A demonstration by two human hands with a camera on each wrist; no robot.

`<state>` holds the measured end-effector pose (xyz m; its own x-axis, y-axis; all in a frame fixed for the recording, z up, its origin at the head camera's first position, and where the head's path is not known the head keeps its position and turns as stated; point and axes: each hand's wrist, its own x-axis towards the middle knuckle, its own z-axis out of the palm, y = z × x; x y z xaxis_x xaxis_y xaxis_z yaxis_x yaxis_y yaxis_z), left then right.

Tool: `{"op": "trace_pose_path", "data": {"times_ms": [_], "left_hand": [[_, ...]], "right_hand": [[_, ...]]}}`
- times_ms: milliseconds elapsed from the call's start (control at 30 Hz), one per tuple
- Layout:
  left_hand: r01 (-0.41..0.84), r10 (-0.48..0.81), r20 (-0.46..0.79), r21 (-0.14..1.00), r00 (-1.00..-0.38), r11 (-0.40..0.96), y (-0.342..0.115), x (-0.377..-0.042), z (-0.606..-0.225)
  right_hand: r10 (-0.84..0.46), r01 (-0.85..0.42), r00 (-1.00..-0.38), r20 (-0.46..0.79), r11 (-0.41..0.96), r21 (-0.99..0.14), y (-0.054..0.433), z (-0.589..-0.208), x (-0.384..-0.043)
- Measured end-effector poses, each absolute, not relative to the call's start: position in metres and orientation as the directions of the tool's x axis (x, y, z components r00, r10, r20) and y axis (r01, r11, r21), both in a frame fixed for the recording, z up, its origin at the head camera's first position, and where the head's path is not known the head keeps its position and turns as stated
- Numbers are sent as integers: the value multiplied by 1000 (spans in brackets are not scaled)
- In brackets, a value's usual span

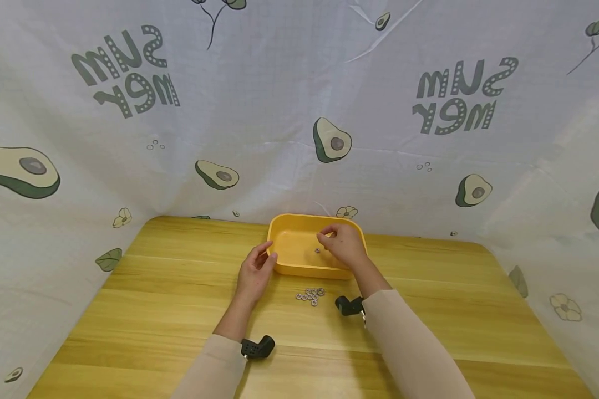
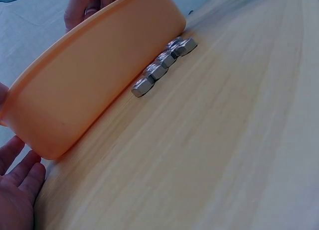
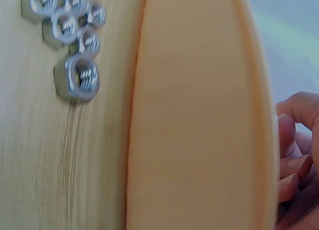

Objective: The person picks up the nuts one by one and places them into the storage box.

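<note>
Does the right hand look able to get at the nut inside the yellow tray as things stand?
Probably yes: the right hand is over the open-topped yellow tray, and in the head view the nut lies uncovered near its fingertips.

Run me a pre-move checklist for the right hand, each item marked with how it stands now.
1. Yellow bin upright on the table: ok.
2. Left hand at the yellow bin: ok, by its left side near the front corner; how firmly it steadies it, cannot tell.
3. Right hand over the yellow bin: ok, fingertips above the inside.
4. Right hand free of any nut: cannot tell, its curled fingers hide the grip.
5. Table in front of the yellow bin free of nuts: not ok, a cluster of nuts lies there.
6. At least one nut within the yellow bin's walls: ok, one shows.
</note>
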<state>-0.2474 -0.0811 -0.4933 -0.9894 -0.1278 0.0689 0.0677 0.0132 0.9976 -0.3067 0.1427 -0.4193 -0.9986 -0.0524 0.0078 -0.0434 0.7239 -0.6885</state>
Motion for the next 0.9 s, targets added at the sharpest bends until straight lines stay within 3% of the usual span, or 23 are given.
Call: {"op": "trace_pose_path", "data": {"times_ms": [500, 900], "left_hand": [[74, -120, 74, 997, -990, 5, -82, -247, -494], [57, -125, 56, 998, -991, -3, -82, -246, -494]], "right_hand": [[-35, -66, -998, 56, 605, -794, 136, -402, -267], [22, -39, -998, 60, 535, -844, 138, -413, -236]]}}
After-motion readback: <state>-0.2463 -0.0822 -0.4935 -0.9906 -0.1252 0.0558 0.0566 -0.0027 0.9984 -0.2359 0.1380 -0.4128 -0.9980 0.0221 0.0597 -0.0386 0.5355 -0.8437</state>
